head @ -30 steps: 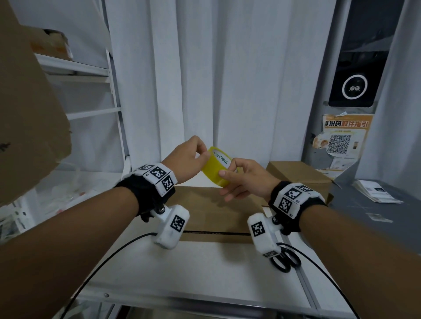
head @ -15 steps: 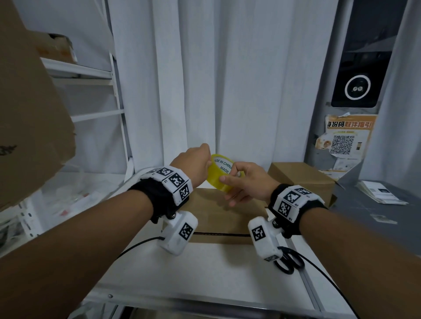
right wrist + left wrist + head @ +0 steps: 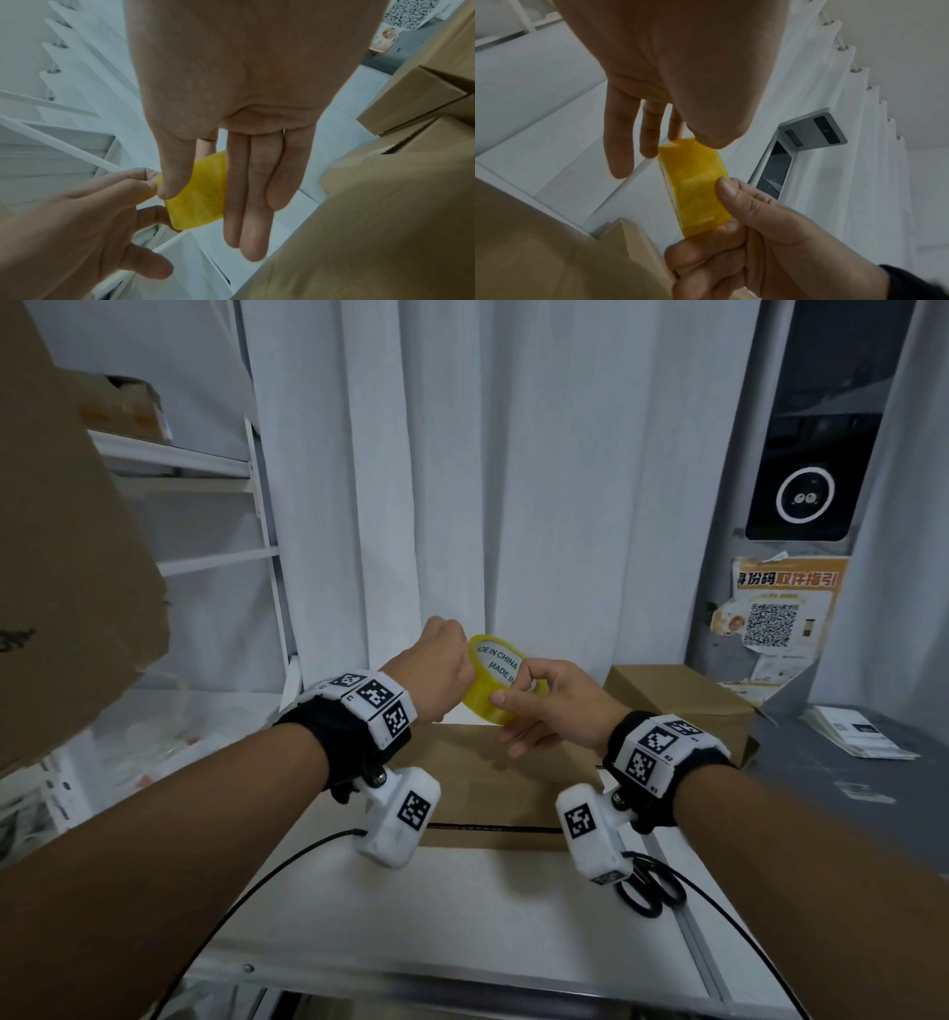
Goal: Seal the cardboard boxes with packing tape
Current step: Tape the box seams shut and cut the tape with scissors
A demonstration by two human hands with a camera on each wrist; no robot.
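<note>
A yellow roll of packing tape (image 3: 490, 680) is held up in the air between both hands, above a closed cardboard box (image 3: 488, 788) on the white table. My left hand (image 3: 452, 660) pinches the roll's top edge with thumb and fingertips (image 3: 677, 130). My right hand (image 3: 518, 690) pinches the roll (image 3: 695, 188) lower down, thumb (image 3: 727, 188) on its outer face and forefinger through the core. In the right wrist view the other three fingers (image 3: 252, 192) lie straight beside the roll (image 3: 200, 194). No strip of tape is drawn out that I can see.
A second, smaller cardboard box (image 3: 683, 701) stands at the back right. Black-handled scissors (image 3: 649, 891) lie on the table (image 3: 462, 916) under my right wrist. A large cardboard sheet (image 3: 67, 557) fills the left, in front of white shelves. White curtains hang behind.
The roll has turned so its printed core faces me more. My left hand has rolled over its top edge, and my right forefinger has hooked into the core.
</note>
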